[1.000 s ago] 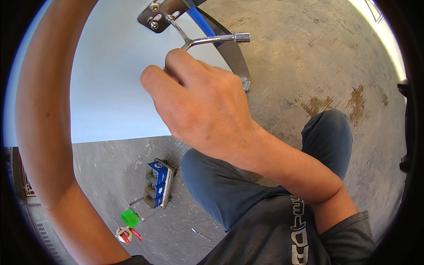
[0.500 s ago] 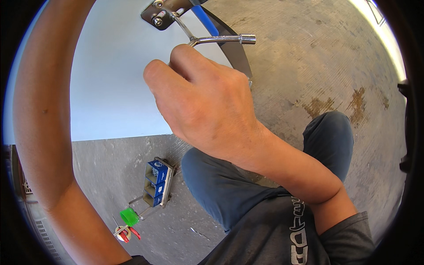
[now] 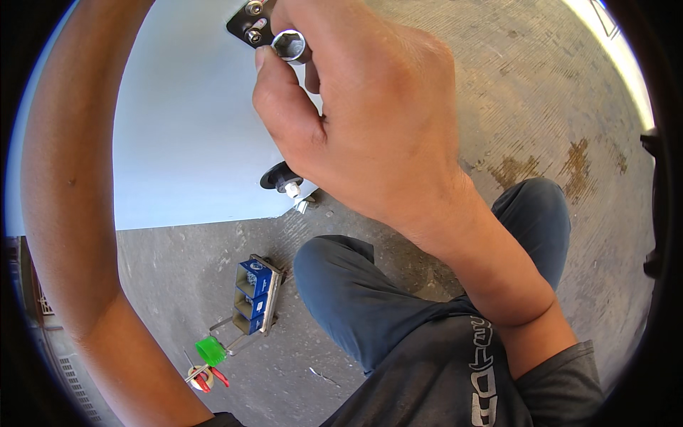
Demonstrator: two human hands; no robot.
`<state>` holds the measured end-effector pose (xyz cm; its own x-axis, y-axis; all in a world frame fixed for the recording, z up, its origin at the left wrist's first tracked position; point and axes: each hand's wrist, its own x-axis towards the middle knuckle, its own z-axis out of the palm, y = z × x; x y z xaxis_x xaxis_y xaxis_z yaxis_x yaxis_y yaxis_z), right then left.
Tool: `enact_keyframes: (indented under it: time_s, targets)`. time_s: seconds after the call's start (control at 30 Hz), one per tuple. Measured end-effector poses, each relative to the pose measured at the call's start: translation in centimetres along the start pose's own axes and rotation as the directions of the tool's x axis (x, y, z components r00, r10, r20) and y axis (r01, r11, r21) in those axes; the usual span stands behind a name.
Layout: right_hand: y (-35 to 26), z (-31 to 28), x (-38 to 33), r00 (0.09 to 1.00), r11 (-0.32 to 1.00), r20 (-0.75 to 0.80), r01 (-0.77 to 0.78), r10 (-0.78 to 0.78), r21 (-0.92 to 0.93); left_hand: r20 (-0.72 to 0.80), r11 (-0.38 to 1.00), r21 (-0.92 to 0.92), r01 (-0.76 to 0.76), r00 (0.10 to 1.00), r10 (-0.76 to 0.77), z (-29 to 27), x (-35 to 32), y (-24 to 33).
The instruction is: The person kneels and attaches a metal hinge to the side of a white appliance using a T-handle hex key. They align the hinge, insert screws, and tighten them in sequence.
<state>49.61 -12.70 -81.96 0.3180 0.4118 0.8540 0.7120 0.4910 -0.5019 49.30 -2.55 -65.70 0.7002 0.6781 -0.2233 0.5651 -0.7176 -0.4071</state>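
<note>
Gripping the socket wrench (image 3: 292, 48) with your right hand (image 3: 377, 107), upper centre of frame: thumb and fingers closed round it near one open socket end. Rest is behind your hand; can't tell if it's seated on anything. Dark bracket (image 3: 243, 25) just beside, two bolts (image 3: 254, 35) showing, upper left of centre. Risk, my read: a half-seated or tilted socket could slip under load, round off a bolt, or drive your knuckles into the bracket. Left hand's out of frame, can't tell its grip. White panel (image 3: 192, 128) behind; black fitting (image 3: 274, 176) left of centre; blue bins (image 3: 269, 293) lower left.
</note>
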Motion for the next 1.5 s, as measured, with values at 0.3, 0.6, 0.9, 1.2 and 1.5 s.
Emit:
enact_keyframes:
  time_s: [0.3,0.6,0.9,1.2,1.5]
  targets:
    - [3.6,-0.6,1.7,0.928,0.870,0.111,-0.371,0.355,0.325,-0.012,0.998,0.037,-0.043,0.999,0.043,0.1,0.1,-0.8]
    - [6.0,-0.1,0.4,0.963,0.929,0.036,0.268,-0.267,-0.254,-0.016,0.996,0.051,-0.068,0.998,0.069,0.5,0.1,-1.0]
    - [4.7,0.5,0.2,0.850,0.891,0.464,0.390,-0.251,-0.231,-0.019,1.000,0.031,-0.002,1.000,0.003,0.1,-0.2,-0.2]
    - [0.3,4.2,-2.5,0.516,-0.721,0.754,-0.324,0.407,0.612,0.030,1.000,-0.003,0.008,1.000,-0.008,0.1,0.5,-0.6]
    - [3.4,5.3,-3.1,0.753,0.492,0.138,-0.545,0.644,0.679,-0.156,0.988,-0.059,-0.144,0.979,0.133,2.6,1.5,-0.8]
